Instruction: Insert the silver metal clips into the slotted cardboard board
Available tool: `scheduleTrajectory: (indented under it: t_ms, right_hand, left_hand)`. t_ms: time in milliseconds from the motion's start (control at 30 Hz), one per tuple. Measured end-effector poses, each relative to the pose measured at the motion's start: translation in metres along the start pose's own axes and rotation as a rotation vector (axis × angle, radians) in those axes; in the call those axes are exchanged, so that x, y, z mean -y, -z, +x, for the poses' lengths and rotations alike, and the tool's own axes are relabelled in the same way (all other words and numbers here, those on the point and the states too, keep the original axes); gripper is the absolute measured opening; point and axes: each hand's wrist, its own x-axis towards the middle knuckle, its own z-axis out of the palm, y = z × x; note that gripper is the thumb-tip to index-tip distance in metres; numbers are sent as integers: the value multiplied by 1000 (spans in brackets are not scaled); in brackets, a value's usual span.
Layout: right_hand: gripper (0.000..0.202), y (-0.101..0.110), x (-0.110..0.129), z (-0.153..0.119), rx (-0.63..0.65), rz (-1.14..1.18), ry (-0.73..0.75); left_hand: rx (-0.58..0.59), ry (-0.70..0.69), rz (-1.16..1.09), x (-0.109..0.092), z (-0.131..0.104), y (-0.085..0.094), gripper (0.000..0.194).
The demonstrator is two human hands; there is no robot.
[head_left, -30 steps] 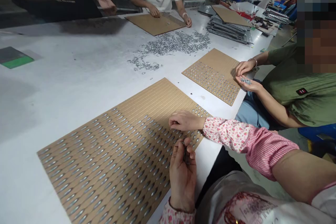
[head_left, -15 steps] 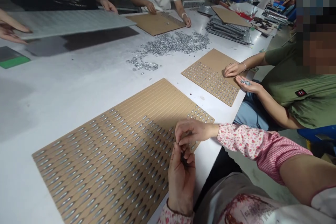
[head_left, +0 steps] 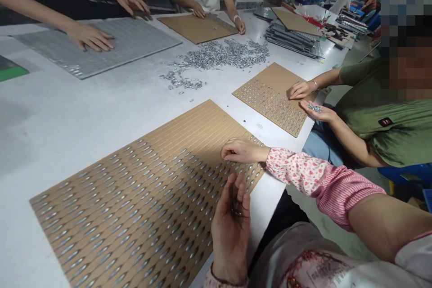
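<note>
A brown grooved board (head_left: 202,119) lies on the table before me, with rows of small silver spindle-shaped metal pieces (head_left: 146,172) set in its grooves. My left hand (head_left: 231,229) is cupped palm up over the board's near right edge. Its fingers curl around a few of these pieces, mostly in shadow. Above the right part of the board, my right hand (head_left: 240,150) is closed in a pinch at the border of the filled rows. Its fingertips point left and hide whatever is between them.
Loose silver pieces (head_left: 226,55) lie heaped mid-table. At right, a co-worker's hand (head_left: 317,110) holds pieces beside a smaller board (head_left: 275,74). Another person's hand (head_left: 91,36) rests on a grey sheet (head_left: 135,56). Stacked boards (head_left: 293,38) stand at the back.
My right hand has left my left fingertips and moved up over the board. My left hand has opened slightly. At far left, the co-worker's raised grey sheet now lies on the table.
</note>
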Motion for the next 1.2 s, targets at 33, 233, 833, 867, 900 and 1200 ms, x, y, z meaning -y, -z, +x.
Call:
scheduleTrajectory:
  t_ms: [33, 233, 833, 867, 900, 1200]
  right_hand:
    - [11, -1, 0, 0, -10, -20, 8]
    - [7, -7, 0, 1, -105, -62, -4]
    - [20, 12, 39, -41, 84, 86, 370]
    - [20, 12, 34, -40, 39, 185, 289]
    - [21, 13, 27, -38, -25, 290, 188]
    - [17, 13, -24, -15, -140, 298, -63]
  left_hand:
    - [5, 9, -2, 0, 0, 0, 37]
    - [12, 17, -20, 1, 0, 2, 26]
    - [185, -24, 19, 0, -5, -2, 40]
    - [175, -15, 20, -1, -5, -2, 39]
    - [161, -9, 18, -4, -6, 0, 37]
    - [-14, -40, -82, -16, -11, 5, 29]
